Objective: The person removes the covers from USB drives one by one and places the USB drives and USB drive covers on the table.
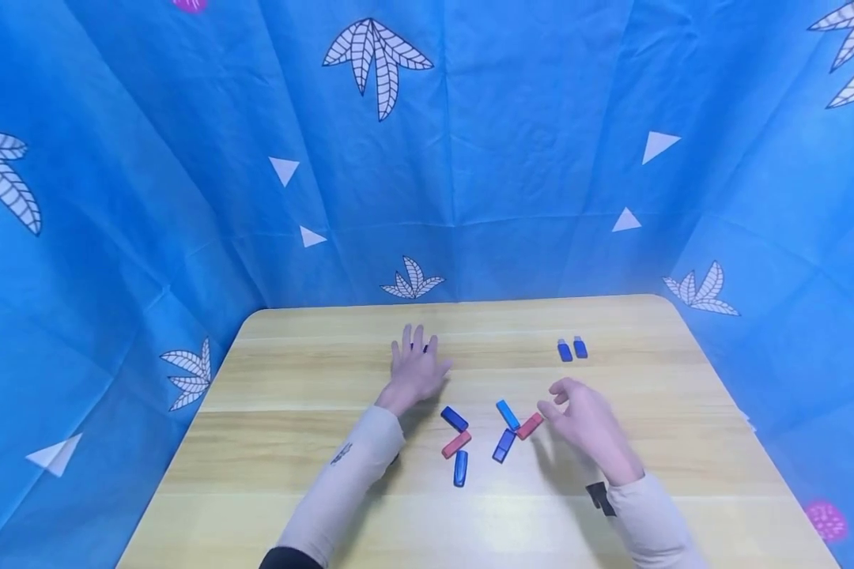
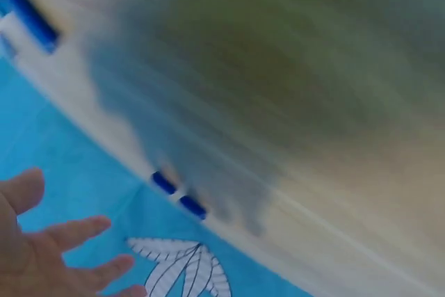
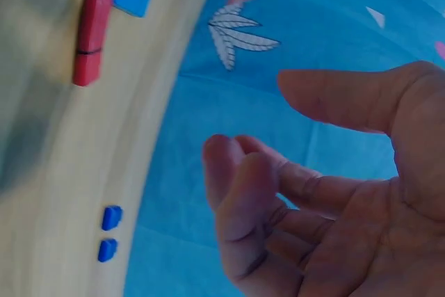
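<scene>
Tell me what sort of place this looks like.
Likely a makeshift booth set up for tabletop work, though the wider surroundings are out of view: leaf-patterned blue cloth hangs behind the wood-grain table and along both its sides, and little red and blue pieces lie on top.

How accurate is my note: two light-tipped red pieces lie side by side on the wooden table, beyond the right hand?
One slip: the light-tipped pieces are blue, not red, as the head view shows. They do lie side by side on the wooden table, beyond the right hand.
</scene>
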{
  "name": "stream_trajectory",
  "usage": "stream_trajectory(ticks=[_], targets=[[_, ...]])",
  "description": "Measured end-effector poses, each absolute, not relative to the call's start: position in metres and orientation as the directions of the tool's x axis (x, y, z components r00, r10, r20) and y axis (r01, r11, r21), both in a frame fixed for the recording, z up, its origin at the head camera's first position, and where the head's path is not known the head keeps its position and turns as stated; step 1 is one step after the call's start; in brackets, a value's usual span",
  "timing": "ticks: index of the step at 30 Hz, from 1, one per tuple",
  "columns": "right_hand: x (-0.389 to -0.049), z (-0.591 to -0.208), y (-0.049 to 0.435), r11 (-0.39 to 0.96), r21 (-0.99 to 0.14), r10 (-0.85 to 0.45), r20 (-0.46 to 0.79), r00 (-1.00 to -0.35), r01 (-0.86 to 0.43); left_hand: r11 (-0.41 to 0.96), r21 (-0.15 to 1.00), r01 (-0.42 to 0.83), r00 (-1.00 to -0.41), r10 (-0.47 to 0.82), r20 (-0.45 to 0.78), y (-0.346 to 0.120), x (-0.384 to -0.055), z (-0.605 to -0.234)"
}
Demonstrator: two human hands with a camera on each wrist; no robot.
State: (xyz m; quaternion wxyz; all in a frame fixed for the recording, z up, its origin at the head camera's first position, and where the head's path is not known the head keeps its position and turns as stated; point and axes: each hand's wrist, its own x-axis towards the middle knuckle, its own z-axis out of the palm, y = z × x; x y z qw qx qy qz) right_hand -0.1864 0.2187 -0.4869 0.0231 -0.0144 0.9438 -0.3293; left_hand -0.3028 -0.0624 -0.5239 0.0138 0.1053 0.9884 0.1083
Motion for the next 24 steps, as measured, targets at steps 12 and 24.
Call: stream_trajectory(ticks=[12, 24], targets=[[-0.199, -0.52, 0.208, 0.829, -0.554, -0.058, -0.22, -0.974, 0.076, 0.778, 0.594, 0.202, -0.945, -0.003, 0.326, -0.075, -0.217, -0.505], [-0.202, -0.537, 0.201, 0.81, -0.562, 0.019, -0.256, -0.966, 0.165, 0.681, 0.662, 0.313, -0.901, -0.007, 0.433, -0.07, -0.158, -0.51]])
